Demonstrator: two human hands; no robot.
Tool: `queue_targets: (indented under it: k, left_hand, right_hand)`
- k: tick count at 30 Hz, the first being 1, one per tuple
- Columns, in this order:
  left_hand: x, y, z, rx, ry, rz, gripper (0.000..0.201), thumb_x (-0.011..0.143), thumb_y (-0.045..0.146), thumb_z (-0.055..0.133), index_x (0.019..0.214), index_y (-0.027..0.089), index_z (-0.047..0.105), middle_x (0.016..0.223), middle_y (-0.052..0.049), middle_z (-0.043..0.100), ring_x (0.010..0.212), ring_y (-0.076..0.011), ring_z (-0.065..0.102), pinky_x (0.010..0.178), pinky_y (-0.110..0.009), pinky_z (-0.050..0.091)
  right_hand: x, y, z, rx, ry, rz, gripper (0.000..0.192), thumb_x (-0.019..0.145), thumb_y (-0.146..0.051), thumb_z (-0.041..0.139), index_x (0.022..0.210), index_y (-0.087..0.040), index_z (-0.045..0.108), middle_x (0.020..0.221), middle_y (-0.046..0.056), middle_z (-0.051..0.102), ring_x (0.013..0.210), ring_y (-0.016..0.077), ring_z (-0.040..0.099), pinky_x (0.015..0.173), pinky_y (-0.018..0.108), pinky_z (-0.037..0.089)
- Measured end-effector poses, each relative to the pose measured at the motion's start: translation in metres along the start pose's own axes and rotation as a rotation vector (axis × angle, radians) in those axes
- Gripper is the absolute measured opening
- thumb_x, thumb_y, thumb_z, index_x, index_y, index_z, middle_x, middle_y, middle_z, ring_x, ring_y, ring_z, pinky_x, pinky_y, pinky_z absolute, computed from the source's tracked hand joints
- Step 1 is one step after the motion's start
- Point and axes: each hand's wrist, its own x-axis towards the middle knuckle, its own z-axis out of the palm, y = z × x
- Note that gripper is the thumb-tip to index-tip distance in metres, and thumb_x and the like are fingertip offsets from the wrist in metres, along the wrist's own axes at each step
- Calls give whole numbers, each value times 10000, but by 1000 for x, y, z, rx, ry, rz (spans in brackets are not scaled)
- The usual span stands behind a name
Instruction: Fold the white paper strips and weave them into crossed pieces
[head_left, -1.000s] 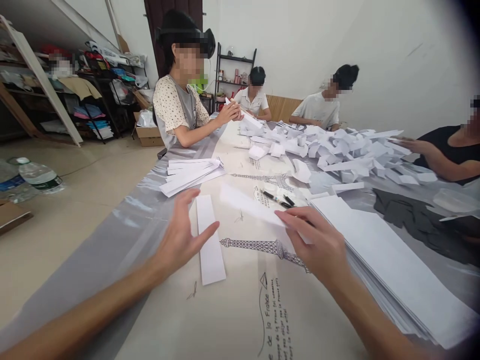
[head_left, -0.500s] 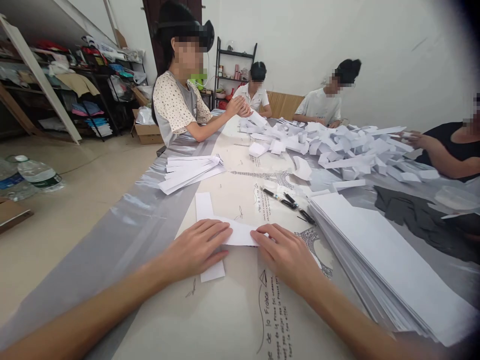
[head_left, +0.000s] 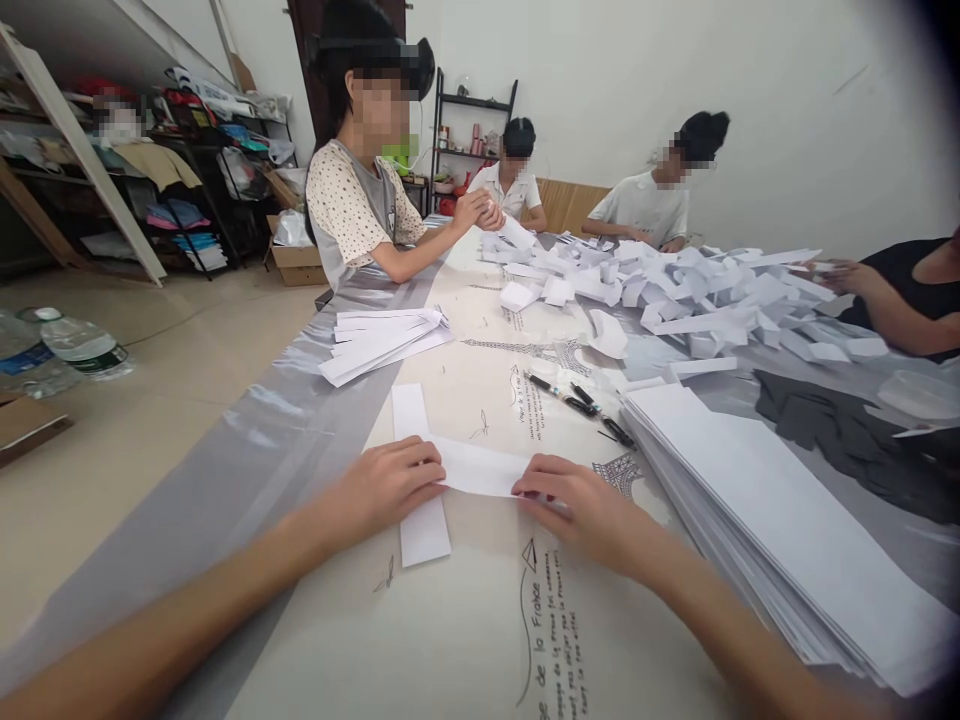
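Seen from the wearer's head, two bare forearms reach onto a long worktop (head_left: 480, 640) covered with a printed Eiffel Tower cloth. The left hand (head_left: 390, 485) and the right hand (head_left: 581, 505) press flat on the two ends of a white paper strip (head_left: 480, 467) laid crosswise just in front of the person; each grip is fingers together, pushing the strip down rather than pinching it. This strip lies across a second strip (head_left: 422, 525) that runs lengthwise beneath it, partly under the left hand. Judging by this, the folding of this piece looks barely begun: two strips crossed, no visible creases yet. To the right, touching the forearm's side, sits a tall stack of unused strips (head_left: 765, 510), so much paper seems left. Further up lie a smaller sheaf of strips (head_left: 382, 340), two black pens (head_left: 577, 398), and a big heap of folded white pieces (head_left: 675, 295), which suggests many are finished. Four other people sit around the far end, one nearby person (head_left: 352, 200) handling paper. Water bottles (head_left: 60, 350) lie on the floor at left.
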Motion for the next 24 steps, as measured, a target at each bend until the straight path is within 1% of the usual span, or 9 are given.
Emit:
queue_targets:
  k: [3, 6, 8, 10, 14, 17, 19, 22, 24]
  left_hand:
    - [2, -6, -3, -203, -43, -195, 349, 1069, 389, 487, 856, 200, 690, 906, -26, 666, 811, -163, 633, 709, -260, 479]
    - [4, -9, -5, -284, -113, -397, 465, 1015, 512, 543, 689, 189, 613, 713, 8, 589, 642, -148, 557, 588, -256, 403]
    - [4, -9, -6, -269, -115, -473, 430, 983, 545, 573, 742, 195, 640, 713, 8, 608, 651, -164, 572, 578, -258, 397]
    - [4, -6, -5, -189, -60, -480, 318, 961, 518, 613, 955, 209, 692, 873, -19, 687, 810, -213, 646, 675, -281, 474]
    - [3, 4, 2, 89, 80, -225, 336, 992, 315, 603, 1312, 211, 599, 1336, -121, 633, 1234, -308, 588, 1013, -470, 492]
    - [1, 14, 11, 172, 22, 56, 325, 1035, 112, 444, 1319, 183, 586, 1377, -133, 634, 1260, -262, 609, 1048, -439, 506]
    - [-1, 19, 18, 219, -16, 121, 295, 1050, 116, 419, 1277, 150, 604, 1331, -146, 671, 1228, -259, 648, 1007, -409, 548]
    - [-5, 21, 22, 293, -27, 131, 256, 1071, 215, 458, 1254, 123, 612, 1327, -166, 679, 1225, -279, 666, 968, -405, 580]
    - [-5, 19, 21, 345, -31, 174, 250, 1069, 188, 460, 1255, 112, 608, 1323, -170, 686, 1213, -276, 678, 949, -389, 588]
  right_hand:
    - [-2, 10, -14, 130, -59, 104, 288, 1028, -301, 513, 804, -216, 673, 869, 20, 645, 689, 146, 588, 601, 286, 441]
    - [-4, 17, -22, 177, -141, 199, 401, 1010, -390, 523, 660, -202, 579, 651, -18, 515, 558, 122, 431, 509, 271, 305]
    - [-3, 19, -24, 234, -173, 239, 396, 986, -445, 544, 674, -204, 582, 611, -29, 473, 536, 116, 369, 486, 265, 255]
    - [-2, 20, -23, 280, -155, 258, 357, 963, -475, 567, 730, -208, 611, 616, -29, 497, 537, 116, 366, 481, 261, 252]
    - [1, 20, -21, 258, -123, 262, 282, 950, -448, 579, 788, -219, 609, 619, -30, 563, 524, 122, 413, 475, 256, 269]
    - [0, 22, -20, 175, -115, 291, 183, 957, -402, 583, 929, -233, 646, 729, -3, 674, 574, 151, 557, 488, 257, 375]
    - [-1, 22, -17, 24, -25, 287, 183, 942, -350, 625, 1075, -228, 658, 923, 47, 730, 725, 200, 667, 569, 298, 493]
    - [-3, 15, -9, -240, 139, 57, 331, 927, -222, 666, 1254, -207, 617, 1221, 118, 692, 1061, 285, 679, 820, 436, 579]
    - [-1, 7, -1, -290, 133, -176, 351, 946, -195, 661, 1290, -212, 593, 1282, 110, 672, 1165, 282, 644, 941, 475, 564]
